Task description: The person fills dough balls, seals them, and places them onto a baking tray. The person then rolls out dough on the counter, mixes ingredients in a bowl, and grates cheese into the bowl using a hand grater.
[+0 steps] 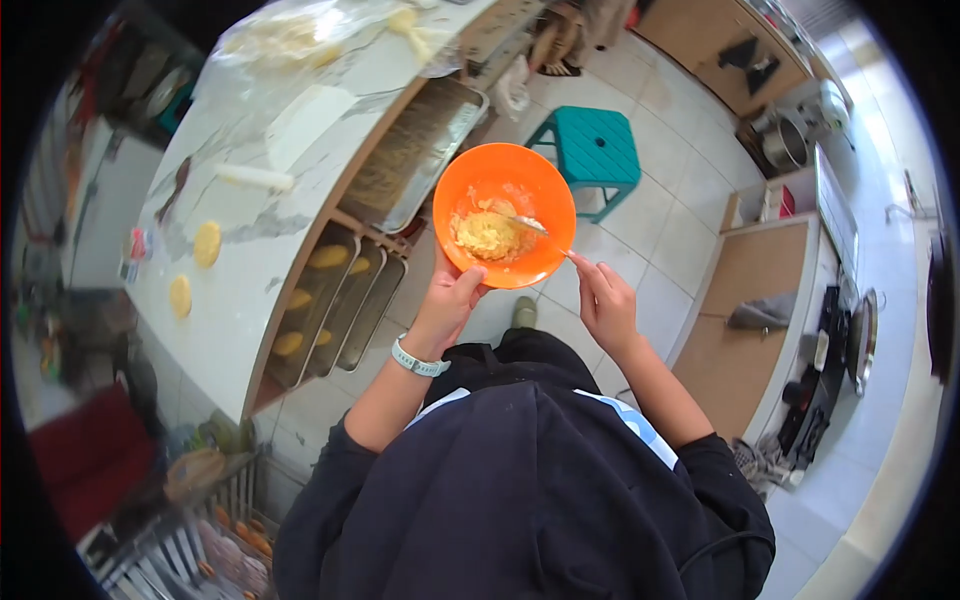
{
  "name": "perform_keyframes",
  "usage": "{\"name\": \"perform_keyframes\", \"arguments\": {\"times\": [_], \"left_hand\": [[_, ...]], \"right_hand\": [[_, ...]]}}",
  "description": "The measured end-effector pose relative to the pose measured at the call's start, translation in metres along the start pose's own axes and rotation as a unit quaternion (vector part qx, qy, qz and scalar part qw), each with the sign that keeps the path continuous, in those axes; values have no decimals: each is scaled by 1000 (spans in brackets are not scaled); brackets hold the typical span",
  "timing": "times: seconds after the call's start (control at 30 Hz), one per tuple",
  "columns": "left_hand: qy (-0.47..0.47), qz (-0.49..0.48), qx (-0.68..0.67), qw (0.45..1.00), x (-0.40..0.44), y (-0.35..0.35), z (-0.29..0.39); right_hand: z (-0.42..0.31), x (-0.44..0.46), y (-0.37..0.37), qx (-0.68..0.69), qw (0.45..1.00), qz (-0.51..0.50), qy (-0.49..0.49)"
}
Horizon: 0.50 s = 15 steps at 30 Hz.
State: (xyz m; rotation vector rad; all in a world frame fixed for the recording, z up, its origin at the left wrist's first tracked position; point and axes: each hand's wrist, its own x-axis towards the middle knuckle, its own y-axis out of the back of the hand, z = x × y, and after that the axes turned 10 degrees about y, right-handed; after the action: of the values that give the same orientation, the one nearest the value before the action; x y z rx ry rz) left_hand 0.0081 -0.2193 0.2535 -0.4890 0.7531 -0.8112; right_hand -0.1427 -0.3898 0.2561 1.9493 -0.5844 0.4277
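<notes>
An orange bowl is held up in front of my body, tilted so its inside shows. My left hand grips it at the lower left, thumb over the rim. Inside lies a yellow, crumbly mixture. The fingers of my right hand are closed on the handle of a metal spoon, whose bowl end rests in the mixture. Flat yellow dough rounds lie on the marble-patterned counter to the left, near a white rolling pin.
Metal trays with yellow pieces sit on shelves under the counter. Beyond the bowl stands a green stool on the tiled floor. Cabinets and a stove line the right side. A plastic bag lies on the counter's far end.
</notes>
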Motion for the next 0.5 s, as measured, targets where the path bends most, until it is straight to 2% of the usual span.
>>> {"name": "perform_keyframes", "arguments": {"times": [0.03, 0.1, 0.13, 0.27, 0.37, 0.47, 0.5], "left_hand": [[13, -24, 14, 1000, 12, -7, -1], [36, -40, 22, 998, 35, -24, -9], [64, -46, 31, 996, 43, -34, -16], [88, -68, 37, 993, 103, -96, -44], [93, -86, 132, 983, 156, -140, -72], [148, -125, 130, 972, 212, -189, -106], [172, -165, 165, 957, 229, -209, -115]], "right_hand": [[7, -5, 6, -10, 1000, 5, -6], [21, -15, 17, 3, 993, 115, -38], [32, -24, 22, -2, 991, 122, -50], [107, -40, 55, -54, 990, 115, -60], [154, -60, 91, -85, 985, 113, -101], [212, -58, 148, -143, 971, 116, -153], [234, -53, 168, -148, 972, 95, -155]]}}
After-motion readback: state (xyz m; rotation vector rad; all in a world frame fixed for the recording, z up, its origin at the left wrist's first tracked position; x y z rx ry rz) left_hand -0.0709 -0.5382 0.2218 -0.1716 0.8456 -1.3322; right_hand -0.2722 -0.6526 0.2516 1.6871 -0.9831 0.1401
